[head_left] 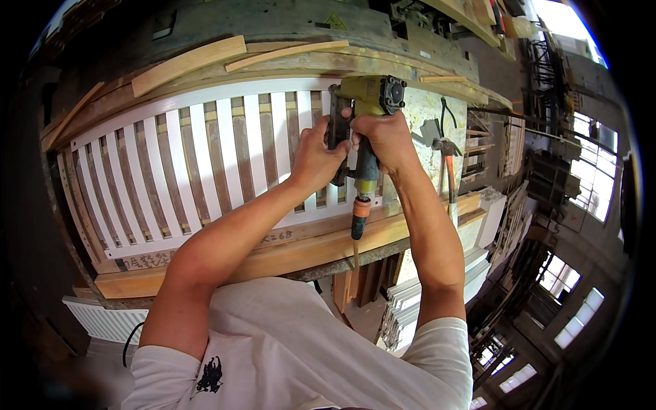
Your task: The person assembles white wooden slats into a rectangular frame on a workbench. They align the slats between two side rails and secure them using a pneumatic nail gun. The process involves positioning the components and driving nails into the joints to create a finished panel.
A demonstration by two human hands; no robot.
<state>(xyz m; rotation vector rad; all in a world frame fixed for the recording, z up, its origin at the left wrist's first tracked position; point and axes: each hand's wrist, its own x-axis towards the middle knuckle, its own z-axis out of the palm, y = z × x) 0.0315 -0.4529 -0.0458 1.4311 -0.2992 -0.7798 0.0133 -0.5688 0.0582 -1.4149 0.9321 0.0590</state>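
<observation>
A yellow-green pneumatic nail gun (369, 102) with an orange hose fitting at its handle end is held over the right end of a white slatted wooden panel (184, 157). My right hand (386, 140) is wrapped around the gun's handle. My left hand (316, 156) grips the gun's dark magazine on its left side. The panel lies flat on a wooden workbench (294, 253), its slats running away from me. The gun's nose is hidden behind my hands.
Loose wooden strips (188, 61) lie along the bench's far edge. A hammer (447, 160) with an orange handle and black pliers (447, 116) rest on the bench to the right. Stacks of white panels (403, 307) stand below. A white radiator (102, 318) sits lower left.
</observation>
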